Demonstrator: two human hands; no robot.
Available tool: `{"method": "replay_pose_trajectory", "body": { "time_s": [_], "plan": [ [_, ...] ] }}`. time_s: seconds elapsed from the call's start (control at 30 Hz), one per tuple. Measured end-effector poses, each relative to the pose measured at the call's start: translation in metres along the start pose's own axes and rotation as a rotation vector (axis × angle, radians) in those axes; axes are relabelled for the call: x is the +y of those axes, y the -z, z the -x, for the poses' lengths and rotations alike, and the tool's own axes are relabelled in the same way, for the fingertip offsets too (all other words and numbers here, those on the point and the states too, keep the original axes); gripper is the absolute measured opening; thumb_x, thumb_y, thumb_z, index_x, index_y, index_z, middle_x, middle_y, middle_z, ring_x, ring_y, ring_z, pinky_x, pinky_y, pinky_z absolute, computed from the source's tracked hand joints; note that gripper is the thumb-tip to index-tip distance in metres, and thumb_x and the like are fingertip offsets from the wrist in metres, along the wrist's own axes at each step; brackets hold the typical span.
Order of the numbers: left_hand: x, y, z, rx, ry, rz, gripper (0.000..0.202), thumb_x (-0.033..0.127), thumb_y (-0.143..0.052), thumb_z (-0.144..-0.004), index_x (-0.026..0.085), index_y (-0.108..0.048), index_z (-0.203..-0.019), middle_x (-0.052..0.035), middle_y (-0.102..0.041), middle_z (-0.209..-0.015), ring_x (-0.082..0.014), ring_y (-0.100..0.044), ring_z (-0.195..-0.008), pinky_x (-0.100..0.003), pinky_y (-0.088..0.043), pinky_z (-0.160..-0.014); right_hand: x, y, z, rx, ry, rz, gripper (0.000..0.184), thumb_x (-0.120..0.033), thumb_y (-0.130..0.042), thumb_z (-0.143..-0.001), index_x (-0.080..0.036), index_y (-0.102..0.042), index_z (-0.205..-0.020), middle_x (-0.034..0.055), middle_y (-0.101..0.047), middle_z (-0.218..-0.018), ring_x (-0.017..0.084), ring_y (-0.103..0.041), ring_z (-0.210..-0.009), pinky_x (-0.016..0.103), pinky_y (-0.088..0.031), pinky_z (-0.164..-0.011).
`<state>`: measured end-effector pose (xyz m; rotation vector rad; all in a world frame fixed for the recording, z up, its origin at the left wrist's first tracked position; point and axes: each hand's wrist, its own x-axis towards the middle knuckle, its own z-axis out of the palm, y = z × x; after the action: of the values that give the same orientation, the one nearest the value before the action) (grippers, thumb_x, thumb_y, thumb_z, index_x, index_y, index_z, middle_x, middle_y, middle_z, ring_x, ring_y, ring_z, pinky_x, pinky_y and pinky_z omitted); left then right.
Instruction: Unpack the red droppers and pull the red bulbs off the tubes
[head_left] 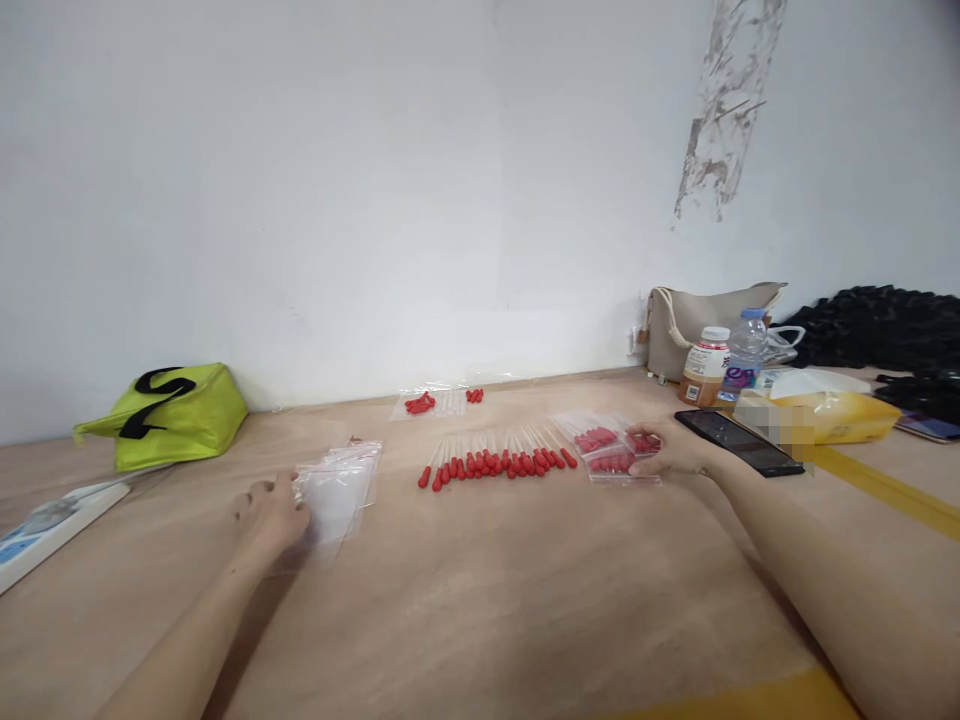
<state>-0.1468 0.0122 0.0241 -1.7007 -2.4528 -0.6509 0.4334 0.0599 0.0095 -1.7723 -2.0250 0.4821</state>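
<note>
My left hand (271, 518) is at the left edge of a small stack of clear zip bags (337, 495), fingers bent and closed on the edge of a bag. My right hand (671, 455) has its thumb and fingers around the right end of a clear zip bag of red-bulbed droppers (613, 462). Another filled bag (592, 436) lies partly under or against it. Between my hands, loose droppers (495, 463) lie in a fanned row, red bulbs toward me and clear thin tubes pointing to the wall.
More bagged droppers (421, 403) lie by the wall. A yellow-green bag (176, 415) and a power strip (60, 530) are at left. On the right are a phone (739, 442), a tissue pack (847, 415), two bottles (705, 368), a beige bag (667, 320) and a black heap (877, 325).
</note>
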Motion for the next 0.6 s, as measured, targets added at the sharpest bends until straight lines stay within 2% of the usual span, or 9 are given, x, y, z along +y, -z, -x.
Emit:
{"method": "replay_pose_trajectory", "body": {
  "time_s": [0.07,0.13,0.23,0.3,0.43,0.5,0.6],
  "plan": [
    [0.009,-0.004,0.005,-0.012,-0.070,-0.067,0.045,0.032,-0.044,-0.078,0.016,-0.046,-0.120,-0.0162,-0.038,-0.132,-0.0375,-0.028,-0.123,-0.055,-0.024,-0.093,0.004,0.005,0.003,-0.021,0.033,0.015,0.069,-0.039,-0.071,-0.049,-0.016,-0.057,-0.112,0.0104,-0.060,-0.108,0.026,-0.056,-0.096,0.032,-0.044,-0.082],
    [0.017,-0.011,0.010,-0.096,-0.136,-0.116,0.049,0.042,-0.036,-0.083,0.022,-0.041,-0.127,-0.0122,-0.028,-0.140,-0.0341,-0.019,-0.129,-0.055,-0.018,-0.097,0.006,0.009,0.005,-0.024,0.068,0.043,0.060,-0.034,-0.067,-0.053,-0.015,-0.059,-0.110,0.0101,-0.061,-0.105,0.026,-0.057,-0.093,0.033,-0.044,-0.081],
    [0.023,-0.025,0.015,-0.271,-0.149,-0.169,0.057,0.053,-0.027,-0.083,0.028,-0.029,-0.134,-0.0092,-0.019,-0.144,-0.0327,-0.014,-0.131,-0.057,-0.014,-0.098,0.005,0.012,0.008,0.001,0.132,0.110,0.048,-0.026,-0.062,-0.056,-0.015,-0.063,-0.102,0.0096,-0.062,-0.102,0.024,-0.056,-0.092,0.032,-0.043,-0.082],
    [0.023,-0.030,0.015,-0.320,-0.152,-0.185,0.058,0.055,-0.023,-0.083,0.030,-0.023,-0.135,-0.0089,-0.016,-0.144,-0.0320,-0.014,-0.131,-0.058,-0.014,-0.098,0.005,0.012,0.009,0.017,0.174,0.154,0.038,-0.023,-0.058,-0.059,-0.015,-0.064,-0.096,0.0088,-0.063,-0.099,0.022,-0.057,-0.090,0.030,-0.043,-0.080],
    [0.019,-0.032,0.010,-0.323,-0.163,-0.203,0.059,0.056,-0.021,-0.083,0.030,-0.022,-0.136,-0.0091,-0.016,-0.145,-0.0314,-0.014,-0.131,-0.057,-0.015,-0.098,0.008,0.010,0.009,0.078,0.232,0.242,0.016,-0.025,-0.052,-0.066,-0.016,-0.061,-0.076,0.0070,-0.063,-0.081,0.018,-0.056,-0.074,0.027,-0.042,-0.068],
    [0.018,-0.029,0.010,-0.307,-0.164,-0.203,0.058,0.056,-0.021,-0.083,0.030,-0.025,-0.135,-0.0093,-0.017,-0.144,-0.0320,-0.015,-0.131,-0.057,-0.016,-0.098,0.011,0.008,0.008,0.109,0.257,0.254,0.011,-0.025,-0.049,-0.069,-0.017,-0.057,-0.068,0.0055,-0.061,-0.074,0.017,-0.054,-0.070,0.026,-0.041,-0.066],
    [0.024,-0.021,0.014,-0.183,-0.179,-0.188,0.057,0.054,-0.021,-0.084,0.027,-0.029,-0.134,-0.0107,-0.021,-0.143,-0.0336,-0.014,-0.131,-0.057,-0.016,-0.098,0.013,0.005,0.006,0.145,0.308,0.220,0.013,-0.026,-0.047,-0.070,-0.018,-0.053,-0.061,0.0050,-0.058,-0.071,0.017,-0.053,-0.069,0.027,-0.040,-0.066]
  ]
}}
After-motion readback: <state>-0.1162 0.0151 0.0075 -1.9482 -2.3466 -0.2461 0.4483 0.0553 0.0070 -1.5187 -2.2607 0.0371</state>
